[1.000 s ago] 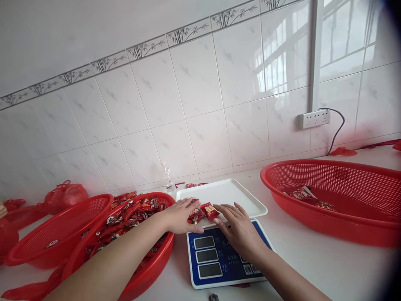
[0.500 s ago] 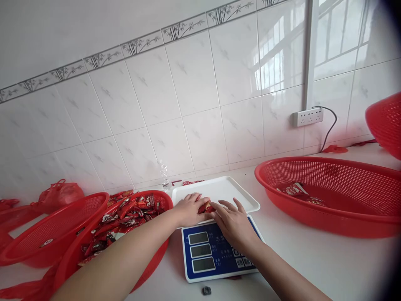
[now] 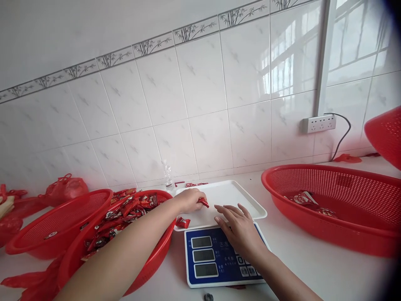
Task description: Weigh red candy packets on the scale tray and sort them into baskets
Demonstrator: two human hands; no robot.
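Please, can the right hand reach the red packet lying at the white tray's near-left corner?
Probably yes. The right hand is open and appears empty, and nothing visible lies between it and the red packet. The left hand, holding another packet, is slightly farther back.

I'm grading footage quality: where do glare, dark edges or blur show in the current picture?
Head view: window glare on the right of the glossy white tiled wall; head view: dark curved shading at the right corners; head view: fine detail soft on the small shiny red packet in the bare left hand.
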